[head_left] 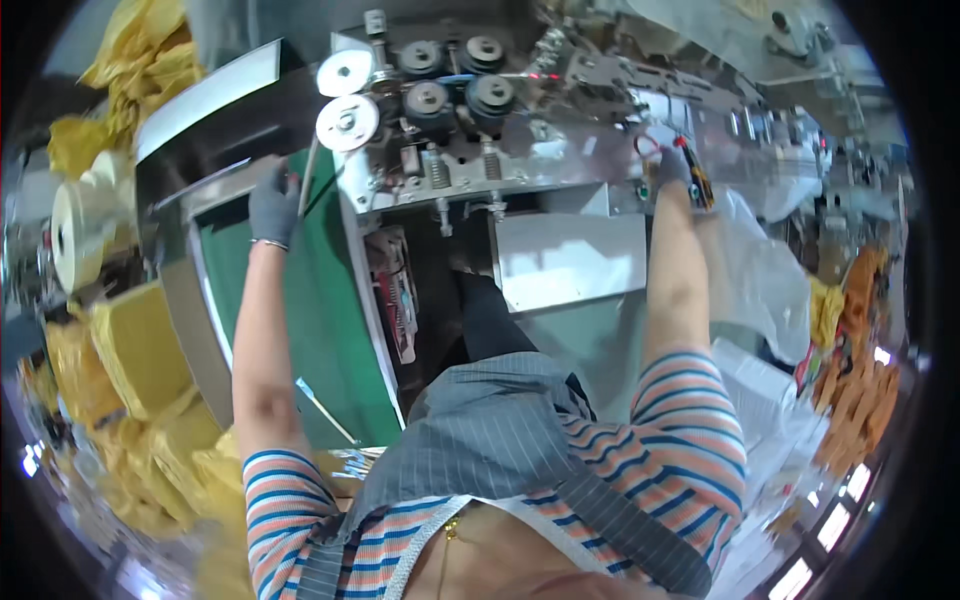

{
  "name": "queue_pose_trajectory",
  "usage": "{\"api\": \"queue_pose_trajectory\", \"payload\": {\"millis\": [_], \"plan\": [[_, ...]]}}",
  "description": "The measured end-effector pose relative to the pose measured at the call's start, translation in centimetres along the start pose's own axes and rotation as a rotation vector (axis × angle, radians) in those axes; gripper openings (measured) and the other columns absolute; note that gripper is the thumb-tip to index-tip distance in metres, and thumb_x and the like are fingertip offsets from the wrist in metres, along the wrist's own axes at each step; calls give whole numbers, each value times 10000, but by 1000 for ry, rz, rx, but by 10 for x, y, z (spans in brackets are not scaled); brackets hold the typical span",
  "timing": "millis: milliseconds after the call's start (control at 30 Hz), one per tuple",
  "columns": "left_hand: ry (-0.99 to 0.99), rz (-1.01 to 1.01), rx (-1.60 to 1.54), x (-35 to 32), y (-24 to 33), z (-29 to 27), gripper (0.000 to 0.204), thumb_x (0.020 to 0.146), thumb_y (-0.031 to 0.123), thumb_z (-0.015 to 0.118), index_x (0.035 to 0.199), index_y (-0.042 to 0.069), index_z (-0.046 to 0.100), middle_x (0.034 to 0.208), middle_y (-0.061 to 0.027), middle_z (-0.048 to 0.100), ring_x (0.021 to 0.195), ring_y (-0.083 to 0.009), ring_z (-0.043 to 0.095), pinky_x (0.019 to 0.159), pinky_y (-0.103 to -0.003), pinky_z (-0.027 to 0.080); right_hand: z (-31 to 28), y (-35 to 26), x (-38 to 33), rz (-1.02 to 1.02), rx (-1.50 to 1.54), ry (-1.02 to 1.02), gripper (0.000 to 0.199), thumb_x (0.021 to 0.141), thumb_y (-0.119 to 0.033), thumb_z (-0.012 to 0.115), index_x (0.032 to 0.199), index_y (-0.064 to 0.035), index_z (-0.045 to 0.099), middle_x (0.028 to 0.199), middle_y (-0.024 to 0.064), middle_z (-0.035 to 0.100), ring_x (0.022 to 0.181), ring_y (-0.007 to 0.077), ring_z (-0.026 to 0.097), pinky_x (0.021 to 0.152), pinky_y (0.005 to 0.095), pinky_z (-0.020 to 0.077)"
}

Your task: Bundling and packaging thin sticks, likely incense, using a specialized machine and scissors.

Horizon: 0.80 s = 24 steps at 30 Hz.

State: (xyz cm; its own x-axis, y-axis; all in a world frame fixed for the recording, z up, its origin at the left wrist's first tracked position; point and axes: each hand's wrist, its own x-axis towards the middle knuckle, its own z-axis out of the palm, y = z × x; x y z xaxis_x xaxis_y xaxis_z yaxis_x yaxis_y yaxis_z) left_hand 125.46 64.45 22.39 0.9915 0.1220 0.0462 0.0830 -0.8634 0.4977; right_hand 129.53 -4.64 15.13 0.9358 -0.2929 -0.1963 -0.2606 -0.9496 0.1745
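My left hand (pixel 274 207), in a grey glove, reaches over the far part of a green belt surface (pixel 340 330) at the left. A thin pale rod (pixel 310 170) slants close beside its fingers; whether they grip it is too blurred to tell. At the right, my right hand (pixel 672 170), also gloved in grey, is down at the metal bed of a machine (pixel 560 160). Its fingers are hidden or smeared. Just right of it lies a tool with a yellow and black handle (pixel 702 185). Two white rollers (pixel 347 122) and several dark grooved wheels (pixel 428 98) stand between my hands.
Yellow wrapped bundles (pixel 140 350) and a large white spool (pixel 75 235) crowd the left side. A thin white-tipped stick (pixel 325 410) lies on the green surface. Clear plastic sheeting (pixel 765 280) hangs at the right, with orange material (pixel 865 370) beyond.
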Motion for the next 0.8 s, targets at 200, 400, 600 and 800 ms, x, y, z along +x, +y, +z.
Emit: {"api": "queue_pose_trajectory", "payload": {"millis": [200, 400, 600, 800], "plan": [[-426, 74, -179, 102, 15, 62, 320, 852, 197, 595, 1127, 35, 609, 1018, -153, 667, 955, -254, 644, 832, -337, 477, 20, 110, 19, 232, 688, 230, 268, 809, -238, 601, 1018, -81, 659, 789, 146, 658, 731, 268, 638, 680, 377, 504], [-393, 48, -209, 102, 30, 42, 226, 832, 193, 611, 966, 16, 648, 859, -152, 674, 778, -236, 645, 730, -328, 474, 16, 15, -110, 251, 420, -90, 397, 859, -201, 425, 1229, -189, 568, 1112, 203, 592, 1047, 387, 565, 898, 445, 444], [-446, 62, -30, 117, 48, 17, 204, 840, 231, 592, 819, 33, 639, 716, -168, 602, 660, -318, 582, 624, -379, 440, 5, 13, -119, 311, 391, -177, 535, 801, -160, 434, 1330, -210, 490, 1226, 175, 518, 1102, 368, 535, 940, 409, 421], [-460, 36, 64, 119, 44, -6, 199, 837, 235, 593, 834, 44, 650, 740, -178, 601, 704, -346, 574, 653, -387, 441, 9, 15, -115, 289, 433, -315, 623, 778, -140, 454, 1395, -222, 406, 1079, 227, 588, 1008, 379, 579, 860, 421, 442]]}}
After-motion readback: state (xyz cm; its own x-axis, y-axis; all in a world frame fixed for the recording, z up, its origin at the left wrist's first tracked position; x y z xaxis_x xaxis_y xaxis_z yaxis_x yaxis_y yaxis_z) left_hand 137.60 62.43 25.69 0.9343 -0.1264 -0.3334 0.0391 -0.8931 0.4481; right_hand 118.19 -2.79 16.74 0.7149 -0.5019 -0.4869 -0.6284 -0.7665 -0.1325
